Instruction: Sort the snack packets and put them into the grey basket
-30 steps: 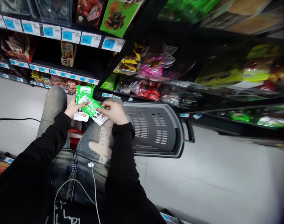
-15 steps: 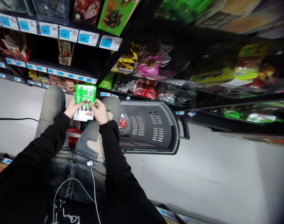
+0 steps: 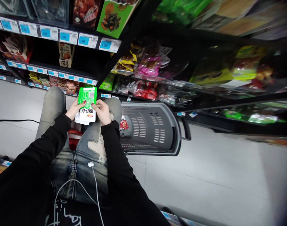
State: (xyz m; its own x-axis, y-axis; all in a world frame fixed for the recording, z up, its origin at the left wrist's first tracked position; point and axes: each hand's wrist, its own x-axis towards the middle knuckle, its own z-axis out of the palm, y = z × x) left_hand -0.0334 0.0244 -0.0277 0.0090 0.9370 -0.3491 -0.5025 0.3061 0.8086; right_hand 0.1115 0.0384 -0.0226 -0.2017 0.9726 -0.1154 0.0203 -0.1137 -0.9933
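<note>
Between my knees I hold green-and-white snack packets (image 3: 88, 95), at least two, overlapping with the white ends toward me. My left hand (image 3: 73, 110) grips their left edge, its red-nailed thumb lying across the front. On the right edge, my right hand (image 3: 102, 111) pinches them between thumb and fingers. The fingers behind the packets are hidden. Just right of my right knee lies a grey shopping basket (image 3: 148, 125) with a small red packet (image 3: 124, 123) inside it.
Black shelves with blue-and-white price tags (image 3: 88, 40) run along the front and right. They hold a green box (image 3: 116, 17), pink packs (image 3: 150, 67) and red packs (image 3: 145, 90). A white earphone cord (image 3: 95, 185) hangs over my lap. Pale tiled floor (image 3: 216, 166) extends to the right.
The packets have shifted slightly against each other and a little to the right, with the white ends fanned differently. Both hands still hold them. The view has moved very slightly.
</note>
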